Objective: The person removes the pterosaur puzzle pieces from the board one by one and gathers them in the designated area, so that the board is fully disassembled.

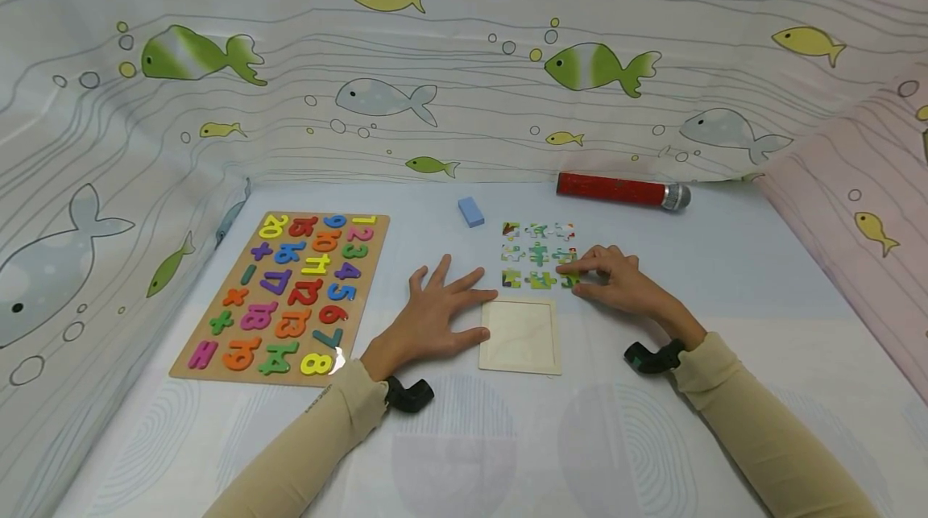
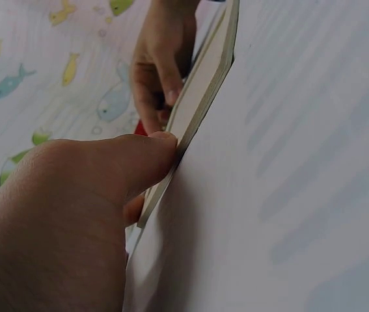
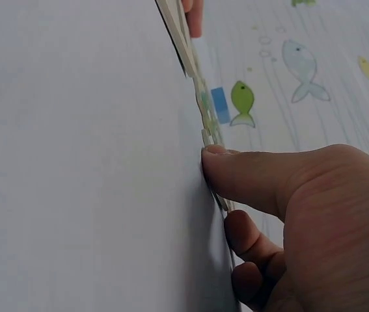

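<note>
Small jigsaw pieces (image 1: pixel 538 254) lie in rows, printed in green, white and a little red. My right hand (image 1: pixel 616 280) is at their lower right corner, its index finger and thumb pinching a green puzzle piece (image 1: pixel 569 280) that lies flat on the table. In the right wrist view the thumb (image 3: pixel 249 172) meets the edge of the pieces. Just below the rows lies a square wooden puzzle tray (image 1: pixel 519 337) with a raised rim and no pieces in it. My left hand (image 1: pixel 435 312) has its fingers spread, with thumb and index fingertips touching the tray's left side.
A wooden number board (image 1: pixel 286 300) with colourful numerals and signs lies at the left. A blue block (image 1: pixel 470 212) sits behind the pieces, and a red microphone (image 1: pixel 622 190) lies at the back right. Fish-patterned cloth (image 1: pixel 478 43) walls the table's back and sides.
</note>
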A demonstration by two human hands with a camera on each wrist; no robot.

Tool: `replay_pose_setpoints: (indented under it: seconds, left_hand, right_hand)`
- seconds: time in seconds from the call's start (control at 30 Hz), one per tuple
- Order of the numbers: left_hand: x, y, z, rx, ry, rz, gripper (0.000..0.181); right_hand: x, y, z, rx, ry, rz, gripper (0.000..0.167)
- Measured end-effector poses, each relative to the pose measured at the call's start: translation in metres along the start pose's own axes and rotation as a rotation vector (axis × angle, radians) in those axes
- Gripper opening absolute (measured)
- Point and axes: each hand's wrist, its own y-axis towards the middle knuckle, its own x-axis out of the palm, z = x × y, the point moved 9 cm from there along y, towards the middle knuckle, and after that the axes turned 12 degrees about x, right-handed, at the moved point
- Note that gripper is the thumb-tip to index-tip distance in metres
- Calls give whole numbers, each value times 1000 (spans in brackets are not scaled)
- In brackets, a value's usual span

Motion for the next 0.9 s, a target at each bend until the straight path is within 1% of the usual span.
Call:
replay_pose_setpoints:
  seconds: [0.17,0.3,0.5,0.63,0.73,0.9]
  left_hand:
    - [0,0,0,2,0,2,61]
    - [0,0,2,13,-16,15,61]
    - [0,1,1,16,-20,19,61]
    - [1,1,2,21,-27,19,61]
    - [2,0,2,23,-25,17,61]
    - [4,-2,3,25,-32,16,61]
  right_hand:
    - [0,0,1,10,8,-2,38]
    - [0,0,3,22,16,1,39]
    - [-3,0,7,41,42,21,37]
    - [-2,-1,7,32,66,29,36]
    - [0,-2,8,27,68,28,35]
    - [2,-3,11,45,54,38,35]
